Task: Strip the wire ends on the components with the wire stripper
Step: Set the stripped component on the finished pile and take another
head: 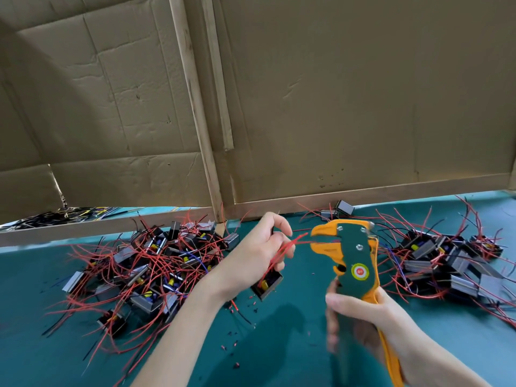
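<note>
The left hand [251, 255] pinches the red wire [290, 244] of a component [266, 284], its end in the mouth of the wire stripper [351, 255], which the right hand [371, 322] grips. Open counter [279, 347] lies between and below both hands. A left heap [145, 269] and a right heap [446, 263] flank them outward, with a cardboard wall [349, 107] close beyond.

Backdrop: creased brown cardboard sheet [97, 93] on the left, smoother brown cardboard panel [363, 93] on the right. Pale wooden battens [192, 107] run down the seam between them. Thin wooden strip [363, 192] edges the panel's base. Teal cloth tabletop [279, 344] below. Soft, even light.
</note>
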The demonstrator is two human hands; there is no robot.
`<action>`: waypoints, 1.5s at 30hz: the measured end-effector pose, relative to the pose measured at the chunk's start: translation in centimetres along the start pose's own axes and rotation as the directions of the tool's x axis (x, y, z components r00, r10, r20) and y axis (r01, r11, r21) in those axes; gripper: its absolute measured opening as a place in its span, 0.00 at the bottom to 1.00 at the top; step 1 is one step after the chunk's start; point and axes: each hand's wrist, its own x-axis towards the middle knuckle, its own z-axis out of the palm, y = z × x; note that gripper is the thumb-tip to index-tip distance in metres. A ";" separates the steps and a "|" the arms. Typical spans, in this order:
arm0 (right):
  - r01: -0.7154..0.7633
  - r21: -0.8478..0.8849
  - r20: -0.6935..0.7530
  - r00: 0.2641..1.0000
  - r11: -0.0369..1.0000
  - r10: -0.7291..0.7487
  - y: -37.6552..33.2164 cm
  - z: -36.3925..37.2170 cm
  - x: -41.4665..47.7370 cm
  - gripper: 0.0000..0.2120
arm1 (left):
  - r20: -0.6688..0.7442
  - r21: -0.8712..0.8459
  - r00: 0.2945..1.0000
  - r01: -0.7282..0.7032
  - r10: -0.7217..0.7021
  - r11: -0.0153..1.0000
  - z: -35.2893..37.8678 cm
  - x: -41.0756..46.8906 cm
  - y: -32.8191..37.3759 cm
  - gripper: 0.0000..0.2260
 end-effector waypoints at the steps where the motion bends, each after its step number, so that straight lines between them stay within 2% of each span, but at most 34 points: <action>1: -0.006 0.075 0.039 0.999 0.997 0.003 -0.2 -0.2 0.1 0.16 | -0.041 0.048 0.999 -0.019 0.021 0.999 0.0 0.0 -0.2 0.09; 5: 0.004 0.155 0.107 0.994 0.988 -0.020 -0.5 -1.1 0.6 0.14 | -0.152 0.077 0.985 -0.074 0.085 0.994 -0.6 0.2 -0.6 0.19; 7: 0.008 0.160 0.089 0.996 0.987 -0.022 -0.5 -1.6 0.8 0.19 | -0.162 0.085 0.982 -0.082 0.095 0.993 -0.7 0.2 -0.6 0.14; 10: 0.012 0.142 0.074 0.997 0.990 -0.022 -0.8 -2.0 1.0 0.22 | -0.106 0.075 0.990 -0.090 0.098 0.993 -0.6 0.1 -0.2 0.05; 13: -0.005 0.130 0.074 0.997 0.992 -0.004 -0.9 -2.2 1.0 0.20 | -0.043 0.067 0.988 -0.146 0.149 0.987 -0.6 -0.1 0.3 0.05; 18: -0.032 0.089 0.129 0.991 0.995 0.021 -1.2 -1.6 0.6 0.13 | -0.037 0.040 0.978 -0.203 0.204 0.978 -0.4 -0.3 0.7 0.03; 27: -0.036 0.004 0.202 0.979 0.999 0.035 -1.1 -1.3 0.1 0.19 | -0.041 -0.003 0.977 -0.208 0.208 0.978 -0.4 -0.5 0.9 0.01; 34: -0.022 -0.029 0.227 0.973 0.999 0.028 -1.4 -1.2 -0.2 0.19 | -0.023 -0.036 0.985 -0.172 0.172 0.984 -0.1 -0.5 1.2 0.03; 39: -0.020 -0.053 0.234 0.972 0.998 0.032 -1.3 -1.1 -0.2 0.14 | -0.004 -0.047 0.987 -0.162 0.162 0.986 0.1 -0.6 1.3 0.04; 45: -0.015 -0.095 0.239 0.970 0.995 0.038 -1.4 -1.1 -0.4 0.18 | 0.023 -0.059 0.990 -0.140 0.141 0.988 -0.4 -0.8 1.5 0.06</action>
